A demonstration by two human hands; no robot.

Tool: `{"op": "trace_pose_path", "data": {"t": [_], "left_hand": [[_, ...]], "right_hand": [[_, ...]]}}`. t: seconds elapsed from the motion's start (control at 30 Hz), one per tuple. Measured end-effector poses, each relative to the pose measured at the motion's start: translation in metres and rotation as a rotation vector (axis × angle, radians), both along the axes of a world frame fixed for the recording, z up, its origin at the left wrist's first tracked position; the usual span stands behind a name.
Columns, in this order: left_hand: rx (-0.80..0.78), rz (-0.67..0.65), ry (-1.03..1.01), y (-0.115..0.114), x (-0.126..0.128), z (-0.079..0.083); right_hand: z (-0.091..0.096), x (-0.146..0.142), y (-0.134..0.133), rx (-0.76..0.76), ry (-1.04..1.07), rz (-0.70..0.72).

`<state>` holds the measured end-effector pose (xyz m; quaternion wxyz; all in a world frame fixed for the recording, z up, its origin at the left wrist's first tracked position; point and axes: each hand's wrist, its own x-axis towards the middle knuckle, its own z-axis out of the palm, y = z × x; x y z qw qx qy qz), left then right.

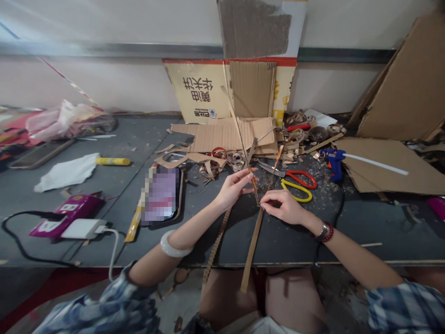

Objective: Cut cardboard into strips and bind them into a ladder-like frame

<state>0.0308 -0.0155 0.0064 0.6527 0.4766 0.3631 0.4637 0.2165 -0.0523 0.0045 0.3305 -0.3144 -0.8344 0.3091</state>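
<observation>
My left hand [233, 188] pinches a long thin cardboard strip [239, 132] that rises away from me toward the back of the table. Its lower end meets the fingertips of my right hand [283, 206], which are closed on the strip at a bend. Another flat cardboard strip [252, 250] hangs from below my right fingers over the table's front edge. A corrugated strip [218, 243] runs down beside it under my left wrist. Just past my right hand lie scissors [301, 179] with one red and one yellow handle, blades apart.
A blue glue gun [334, 164] with a white stick stands at the right, before cardboard sheets [396, 164]. Left of my hands lie a phone [162, 197], a yellow cutter [134, 222] and a purple power strip [74, 211]. Cardboard scraps [232, 134] and curled strips cover the back.
</observation>
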Motion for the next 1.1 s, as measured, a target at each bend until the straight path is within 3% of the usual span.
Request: {"op": "trace_pose_path", "data": {"t": [0.13, 0.27, 0.43, 0.6, 0.77, 1.1], "left_hand": [[0.056, -0.052, 0.037, -0.003, 0.003, -0.001], [0.176, -0.162, 0.117, -0.01, 0.007, -0.003], [0.524, -0.199, 0.477, -0.017, 0.007, 0.001], [0.798, -0.211, 0.787, -0.017, 0.005, 0.004], [0.88, -0.209, 0.884, -0.017, 0.006, 0.001], [0.896, -0.219, 0.933, -0.017, 0.006, -0.001]], "right_hand": [[-0.006, -0.002, -0.002, 0.268, -0.106, 0.04], [-0.01, 0.0, 0.001, 0.381, -0.077, -0.046], [-0.006, 0.003, 0.004, 0.359, -0.008, -0.19], [-0.004, 0.003, 0.006, 0.329, -0.016, -0.211], [-0.003, 0.002, 0.007, 0.312, -0.03, -0.193], [-0.003, 0.002, 0.008, 0.29, -0.026, -0.177]]}}
